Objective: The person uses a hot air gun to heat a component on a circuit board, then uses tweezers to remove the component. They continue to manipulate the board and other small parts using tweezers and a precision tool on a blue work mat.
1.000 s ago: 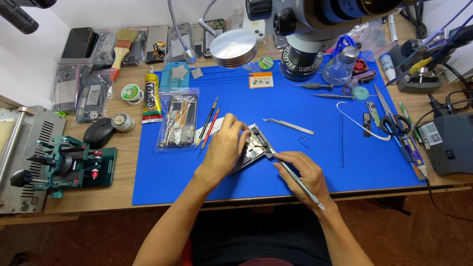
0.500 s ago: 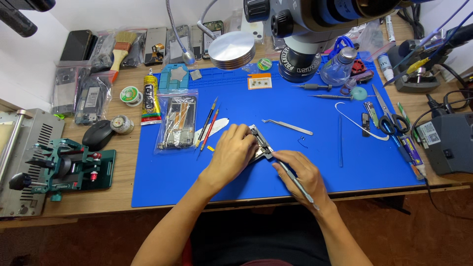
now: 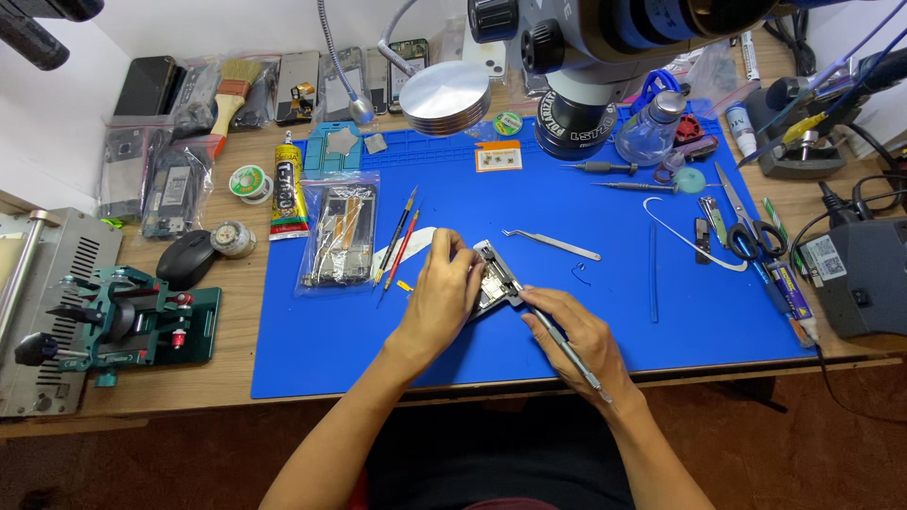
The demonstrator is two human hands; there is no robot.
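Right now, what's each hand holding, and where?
Left hand grips the opened phone by its left edge; right hand holds a thin metal tool mid-shaft, pen-style.

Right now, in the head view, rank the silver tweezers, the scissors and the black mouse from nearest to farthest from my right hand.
From the right hand:
1. Silver tweezers, just above it on the blue mat.
2. Scissors, toward the mat's right edge.
3. Black mouse, far left, off the mat on the wooden desk.

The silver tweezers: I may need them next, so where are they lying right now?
In the head view the silver tweezers lie free on the blue mat, just right of the opened device under the left hand, beyond the right hand.
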